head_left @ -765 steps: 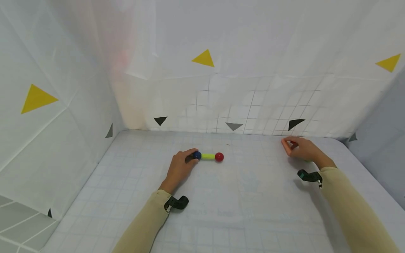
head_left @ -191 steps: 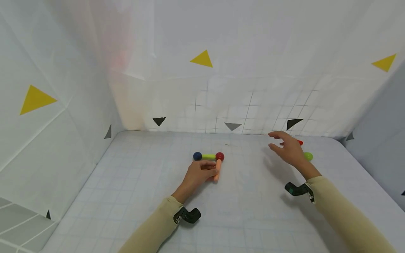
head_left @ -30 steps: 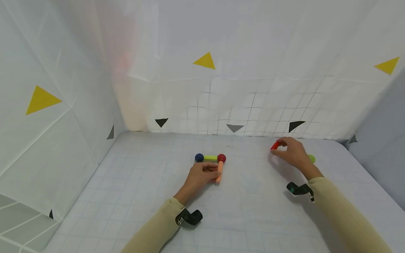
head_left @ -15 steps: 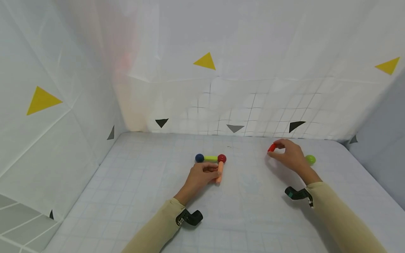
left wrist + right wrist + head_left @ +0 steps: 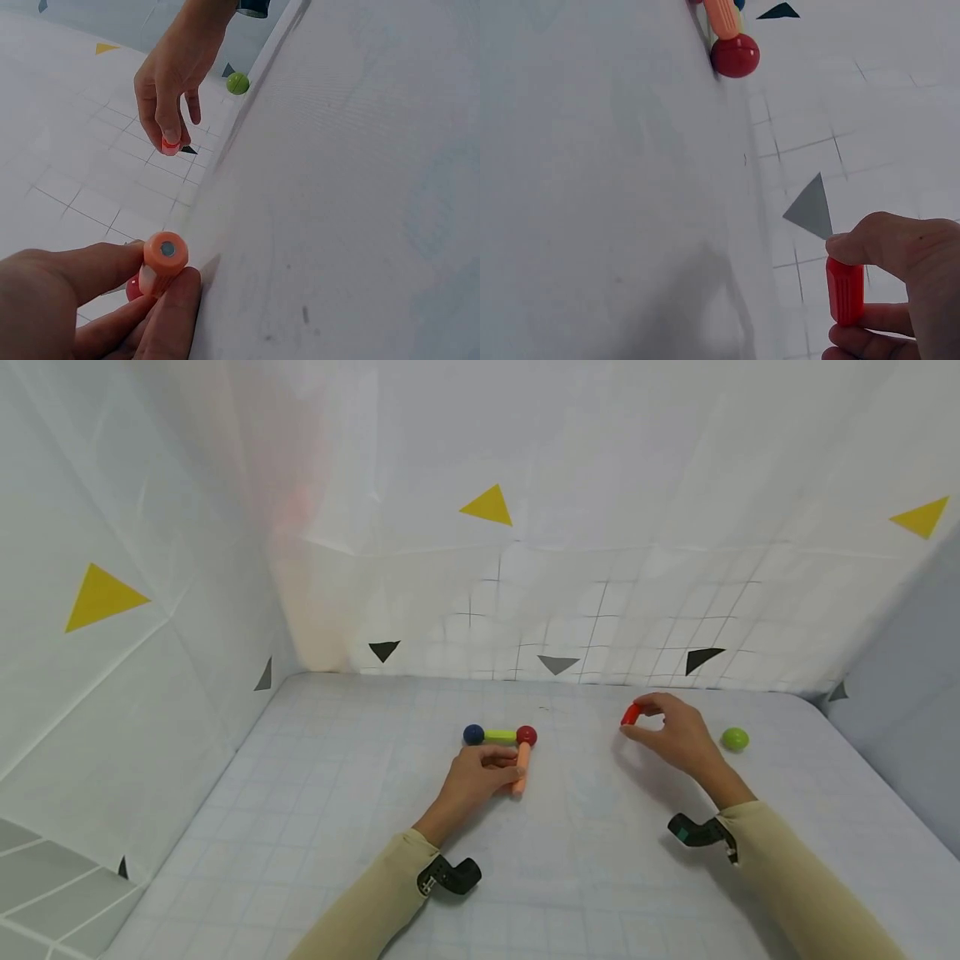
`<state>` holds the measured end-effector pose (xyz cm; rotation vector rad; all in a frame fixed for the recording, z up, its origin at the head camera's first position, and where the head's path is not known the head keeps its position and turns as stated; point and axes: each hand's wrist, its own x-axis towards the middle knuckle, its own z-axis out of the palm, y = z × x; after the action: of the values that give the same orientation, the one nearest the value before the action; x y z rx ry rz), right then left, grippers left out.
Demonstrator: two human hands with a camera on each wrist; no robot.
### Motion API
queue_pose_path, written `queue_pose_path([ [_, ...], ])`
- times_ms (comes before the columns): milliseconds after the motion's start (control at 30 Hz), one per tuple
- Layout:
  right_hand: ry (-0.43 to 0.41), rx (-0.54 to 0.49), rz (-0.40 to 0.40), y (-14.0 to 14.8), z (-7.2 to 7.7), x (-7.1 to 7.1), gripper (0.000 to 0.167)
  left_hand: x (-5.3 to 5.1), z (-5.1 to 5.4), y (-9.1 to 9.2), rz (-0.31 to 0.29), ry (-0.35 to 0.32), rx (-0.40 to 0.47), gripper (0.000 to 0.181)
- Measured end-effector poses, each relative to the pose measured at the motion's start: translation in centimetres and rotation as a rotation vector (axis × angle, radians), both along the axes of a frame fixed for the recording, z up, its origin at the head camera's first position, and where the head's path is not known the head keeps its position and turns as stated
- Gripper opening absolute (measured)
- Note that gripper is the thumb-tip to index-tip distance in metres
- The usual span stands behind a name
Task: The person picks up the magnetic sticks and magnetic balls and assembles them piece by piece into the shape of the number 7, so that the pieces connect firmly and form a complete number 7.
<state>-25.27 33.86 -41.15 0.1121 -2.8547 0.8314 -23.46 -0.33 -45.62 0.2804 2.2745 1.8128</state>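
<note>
My left hand (image 5: 471,783) pinches an orange magnetic rod (image 5: 521,768) between thumb and fingers. The rod's far end touches a red ball (image 5: 527,736), which joins a yellow-green rod (image 5: 499,737) with a dark blue ball (image 5: 473,734) at its other end. In the left wrist view a round metal disc shows in the near end of the orange rod (image 5: 165,259). My right hand (image 5: 675,735) holds a short red rod (image 5: 631,714) by its ends, thumb against fingers, raised above the table. The right wrist view shows this red rod (image 5: 845,291) upright.
A green ball (image 5: 735,739) lies on the table to the right of my right hand. The white table (image 5: 600,860) meets a white sheet wall (image 5: 637,527) at the back, marked with yellow, black and grey triangles. Side sheets stand left and right.
My right hand has moved left with the red rod, leaving the green ball fully in sight. The left hand and the joined pieces stay where they were.
</note>
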Motion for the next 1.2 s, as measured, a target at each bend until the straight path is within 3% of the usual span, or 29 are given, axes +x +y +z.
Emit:
queue_pose_path([
  [1200, 0.121, -0.049, 0.092, -3.4, -0.1, 2.3, 0.049, 0.0, 0.0, 0.0, -0.012, -0.002, 0.027, 0.029],
])
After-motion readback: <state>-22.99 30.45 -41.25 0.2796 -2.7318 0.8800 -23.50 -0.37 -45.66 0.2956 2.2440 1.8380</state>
